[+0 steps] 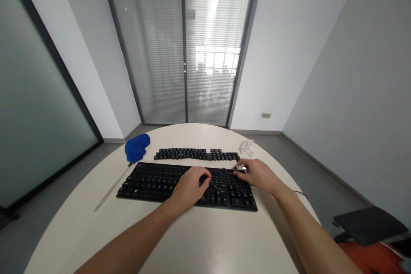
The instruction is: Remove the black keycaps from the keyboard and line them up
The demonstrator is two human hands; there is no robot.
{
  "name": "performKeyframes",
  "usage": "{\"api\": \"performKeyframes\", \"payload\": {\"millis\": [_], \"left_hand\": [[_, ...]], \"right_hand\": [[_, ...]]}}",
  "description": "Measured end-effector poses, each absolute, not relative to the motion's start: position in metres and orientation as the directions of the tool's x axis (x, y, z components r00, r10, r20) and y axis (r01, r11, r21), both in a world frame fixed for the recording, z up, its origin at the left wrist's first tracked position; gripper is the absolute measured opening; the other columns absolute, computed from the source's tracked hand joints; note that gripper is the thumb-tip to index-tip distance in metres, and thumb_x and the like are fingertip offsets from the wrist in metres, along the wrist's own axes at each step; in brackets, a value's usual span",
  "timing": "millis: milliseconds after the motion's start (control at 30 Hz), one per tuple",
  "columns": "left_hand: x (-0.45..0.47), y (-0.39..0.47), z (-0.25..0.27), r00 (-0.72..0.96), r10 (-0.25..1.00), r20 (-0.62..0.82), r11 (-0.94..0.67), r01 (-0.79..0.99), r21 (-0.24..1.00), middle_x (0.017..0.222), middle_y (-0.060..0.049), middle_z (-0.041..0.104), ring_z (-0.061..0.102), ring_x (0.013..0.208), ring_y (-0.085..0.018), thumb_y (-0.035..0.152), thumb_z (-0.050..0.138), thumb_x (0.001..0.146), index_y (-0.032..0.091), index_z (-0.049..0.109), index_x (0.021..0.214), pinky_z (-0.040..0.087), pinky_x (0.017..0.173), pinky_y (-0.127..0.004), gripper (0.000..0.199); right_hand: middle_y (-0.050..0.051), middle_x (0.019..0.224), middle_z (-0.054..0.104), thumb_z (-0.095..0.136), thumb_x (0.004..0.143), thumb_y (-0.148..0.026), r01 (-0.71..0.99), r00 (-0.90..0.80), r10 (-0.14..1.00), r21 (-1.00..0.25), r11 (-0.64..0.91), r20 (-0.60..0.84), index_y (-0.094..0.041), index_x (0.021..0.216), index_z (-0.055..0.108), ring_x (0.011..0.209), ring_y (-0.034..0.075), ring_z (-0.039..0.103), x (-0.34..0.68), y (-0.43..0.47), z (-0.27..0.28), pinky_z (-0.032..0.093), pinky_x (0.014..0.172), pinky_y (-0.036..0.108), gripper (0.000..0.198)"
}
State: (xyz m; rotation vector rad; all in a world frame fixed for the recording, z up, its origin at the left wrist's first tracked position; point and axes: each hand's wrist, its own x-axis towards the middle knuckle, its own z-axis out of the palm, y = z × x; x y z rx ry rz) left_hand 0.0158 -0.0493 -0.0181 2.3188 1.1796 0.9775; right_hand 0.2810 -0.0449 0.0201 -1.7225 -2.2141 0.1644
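Note:
A black keyboard point(154, 182) lies on the round table, with many keys in place. My left hand point(189, 186) rests over its middle, fingers curled and thumb close to the index finger; anything between them is too small to make out. At the upper right of the keyboard, my right hand point(257, 174) is closed on a small shiny metal tool point(240, 168), whose exact kind I cannot tell. Loose black keycaps point(183, 153) are lined up in rows just behind the keyboard.
A blue cloth point(137, 147) lies at the back left, near a thin pale stick with a dark tip point(112, 187). Crumpled white tissue point(246, 147) sits at the back right. A black cable point(301, 193) runs over the right edge of the pale table point(205, 239). A chair point(369, 224) stands at the right.

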Motion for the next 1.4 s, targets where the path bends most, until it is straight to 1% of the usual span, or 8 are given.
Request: {"api": "performKeyframes", "payload": {"millis": [233, 333, 500, 667, 867, 1133, 1267, 1400], "left_hand": [[0.015, -0.05, -0.018, 0.421, 0.802, 0.423, -0.597, 0.56, 0.575, 0.096, -0.002, 0.069, 0.061, 0.094, -0.02, 0.018, 0.056, 0.088, 0.022, 0.066, 0.09, 0.048, 0.088, -0.033, 0.011], [0.015, -0.05, -0.018, 0.432, 0.796, 0.424, -0.606, 0.561, 0.564, 0.096, -0.002, 0.069, 0.061, 0.094, -0.02, 0.017, 0.056, 0.088, 0.022, 0.065, 0.09, 0.047, 0.088, -0.032, 0.011], [0.015, -0.05, -0.018, 0.466, 0.78, 0.418, -0.626, 0.574, 0.528, 0.096, -0.002, 0.069, 0.06, 0.095, -0.02, 0.017, 0.056, 0.089, 0.021, 0.065, 0.09, 0.046, 0.089, -0.033, 0.01], [0.015, -0.052, -0.012, 0.565, 0.73, 0.385, -0.683, 0.583, 0.44, 0.086, -0.003, 0.067, 0.057, 0.091, -0.021, 0.019, 0.058, 0.089, 0.02, 0.066, 0.083, 0.045, 0.085, -0.033, 0.01], [0.014, -0.059, -0.004, 0.629, 0.694, 0.351, -0.719, 0.577, 0.387, 0.083, -0.003, 0.065, 0.055, 0.09, -0.021, 0.019, 0.063, 0.084, 0.019, 0.062, 0.081, 0.045, 0.08, -0.032, 0.003], [0.014, -0.061, -0.005, 0.613, 0.693, 0.379, -0.721, 0.577, 0.384, 0.083, -0.003, 0.064, 0.054, 0.09, -0.021, 0.018, 0.058, 0.086, 0.019, 0.062, 0.08, 0.045, 0.082, -0.033, 0.007], [0.015, -0.061, -0.005, 0.613, 0.693, 0.38, -0.721, 0.576, 0.384, 0.083, -0.004, 0.064, 0.055, 0.09, -0.021, 0.018, 0.058, 0.086, 0.019, 0.062, 0.081, 0.045, 0.082, -0.033, 0.007], [0.015, -0.062, -0.005, 0.614, 0.691, 0.383, -0.723, 0.576, 0.382, 0.083, -0.003, 0.064, 0.055, 0.089, -0.021, 0.018, 0.058, 0.086, 0.019, 0.062, 0.08, 0.045, 0.081, -0.033, 0.008]], "right_hand": [[0.007, 0.074, 0.072, 0.055, 0.088, -0.053, 0.923, -0.137, 0.972, -0.331, 0.194, 0.188, -0.021, 0.094, 0.072, 0.068, 0.022, 0.065, 0.29, -0.038, 0.012, 0.039, 0.06, 0.028, 0.037], [0.011, 0.084, 0.075, 0.053, 0.089, -0.053, 0.952, -0.033, 0.976, -0.29, 0.096, 0.213, -0.019, 0.1, 0.073, 0.079, 0.026, 0.068, 0.294, -0.033, 0.006, 0.042, 0.066, 0.029, 0.041], [0.016, 0.096, 0.076, 0.054, 0.088, -0.056, 0.964, 0.101, 0.987, -0.259, -0.065, 0.128, -0.018, 0.098, 0.076, 0.091, 0.03, 0.069, 0.297, -0.024, -0.002, 0.044, 0.07, 0.03, 0.045], [0.012, 0.082, 0.076, 0.059, 0.082, -0.057, 0.934, 0.162, 0.985, -0.331, -0.134, 0.059, -0.02, 0.089, 0.078, 0.081, 0.029, 0.07, 0.302, -0.017, -0.007, 0.043, 0.068, 0.031, 0.042], [0.008, 0.08, 0.076, 0.068, 0.075, -0.053, 0.882, 0.127, 0.992, -0.458, -0.108, 0.01, -0.022, 0.086, 0.079, 0.08, 0.025, 0.07, 0.299, -0.018, -0.009, 0.044, 0.069, 0.028, 0.035], [0.012, 0.087, 0.076, 0.065, 0.076, -0.062, 0.962, 0.113, 0.992, -0.256, -0.097, 0.05, -0.026, 0.087, 0.08, 0.085, 0.031, 0.07, 0.288, -0.028, 0.004, 0.043, 0.065, 0.032, 0.04], [0.011, 0.085, 0.076, 0.064, 0.076, -0.064, 0.964, 0.095, 0.994, -0.253, -0.079, 0.055, -0.027, 0.088, 0.08, 0.085, 0.03, 0.069, 0.295, -0.03, 0.007, 0.043, 0.065, 0.031, 0.042], [0.009, 0.08, 0.075, 0.065, 0.079, -0.057, 0.96, 0.07, 0.992, -0.278, -0.04, 0.101, -0.026, 0.092, 0.08, 0.078, 0.026, 0.069, 0.308, -0.03, 0.009, 0.042, 0.063, 0.028, 0.037]]}}
